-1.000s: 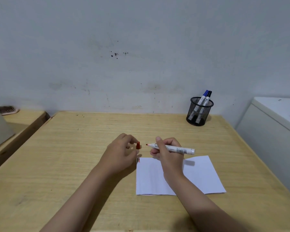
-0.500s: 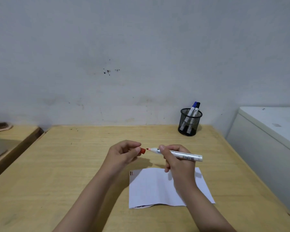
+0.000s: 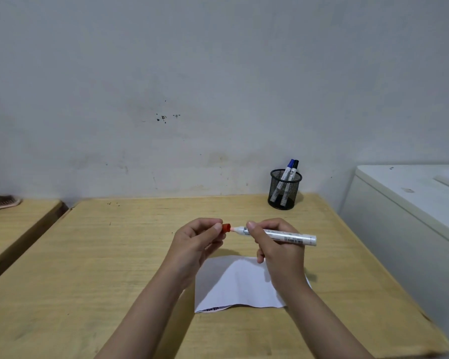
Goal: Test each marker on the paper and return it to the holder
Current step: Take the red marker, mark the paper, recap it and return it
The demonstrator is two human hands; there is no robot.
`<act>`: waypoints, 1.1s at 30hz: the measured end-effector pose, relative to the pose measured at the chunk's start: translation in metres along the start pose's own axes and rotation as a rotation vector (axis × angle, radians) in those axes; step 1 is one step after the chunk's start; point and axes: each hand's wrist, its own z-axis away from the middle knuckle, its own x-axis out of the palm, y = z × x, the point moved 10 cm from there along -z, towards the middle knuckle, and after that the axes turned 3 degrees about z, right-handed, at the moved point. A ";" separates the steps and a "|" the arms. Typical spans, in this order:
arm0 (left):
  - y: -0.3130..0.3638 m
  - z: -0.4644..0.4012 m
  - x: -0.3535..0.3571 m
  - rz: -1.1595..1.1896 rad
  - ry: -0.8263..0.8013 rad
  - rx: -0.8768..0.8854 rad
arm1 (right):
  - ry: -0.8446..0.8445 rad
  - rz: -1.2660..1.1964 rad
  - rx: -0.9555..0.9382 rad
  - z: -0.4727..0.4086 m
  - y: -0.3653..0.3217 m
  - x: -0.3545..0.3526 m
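My right hand (image 3: 278,252) grips a white marker (image 3: 288,237) held level above the table, its tip pointing left. My left hand (image 3: 195,244) pinches the red cap (image 3: 226,228), whose mouth sits right at the marker's tip. Below both hands lies a white sheet of paper (image 3: 233,283) with small marks at its near left corner. A black mesh holder (image 3: 284,189) stands at the back right of the table with a blue-capped marker (image 3: 288,168) and a black-capped marker (image 3: 294,168) in it.
The wooden table (image 3: 88,268) ends at a grey wall. A white cabinet (image 3: 410,211) stands close on the right. To the left, across a gap, is a second wooden surface (image 3: 13,221) with a brush (image 3: 0,202) on it.
The cap and the marker tip have come together from a small gap apart. Both hands have risen off the paper, and the view has tilted so the paper sits nearer.
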 end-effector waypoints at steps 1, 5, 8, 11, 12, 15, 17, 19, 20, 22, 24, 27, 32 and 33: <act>0.000 0.001 0.003 -0.021 -0.014 0.002 | -0.010 0.004 -0.001 0.000 0.000 0.001; 0.004 0.007 0.011 -0.067 -0.057 0.017 | -0.064 -0.052 0.008 0.000 -0.002 0.008; 0.008 0.011 0.012 -0.043 -0.053 0.034 | -0.108 -0.104 -0.043 0.000 -0.012 0.013; 0.011 0.016 0.013 -0.008 -0.017 0.072 | -0.097 -0.134 -0.035 0.003 -0.014 0.016; 0.012 0.017 0.013 0.007 0.002 0.087 | -0.088 -0.138 -0.030 0.004 -0.013 0.017; 0.016 0.020 0.014 0.035 0.038 0.131 | -0.083 -0.151 -0.023 0.006 -0.013 0.019; 0.015 0.021 0.014 0.048 0.049 0.140 | -0.091 -0.151 -0.034 0.006 -0.014 0.020; 0.013 0.022 0.014 0.035 0.064 0.146 | -0.105 -0.136 -0.028 0.004 -0.014 0.021; 0.013 0.022 0.013 0.021 0.083 0.156 | -0.107 -0.098 -0.001 0.002 -0.009 0.022; 0.018 0.021 0.008 -0.004 0.141 0.215 | -0.126 0.027 0.097 -0.002 0.002 0.024; 0.031 0.020 0.001 -0.081 0.226 0.313 | -0.109 0.162 0.088 -0.009 0.002 0.020; 0.051 0.016 0.003 -0.276 0.290 0.438 | -0.037 0.524 -0.525 -0.014 -0.054 0.011; 0.071 0.001 0.039 -0.403 0.219 0.555 | -0.100 0.979 -1.029 -0.028 -0.075 0.023; 0.077 -0.002 0.048 -0.414 0.196 0.590 | -0.107 0.982 -1.082 -0.032 -0.078 0.023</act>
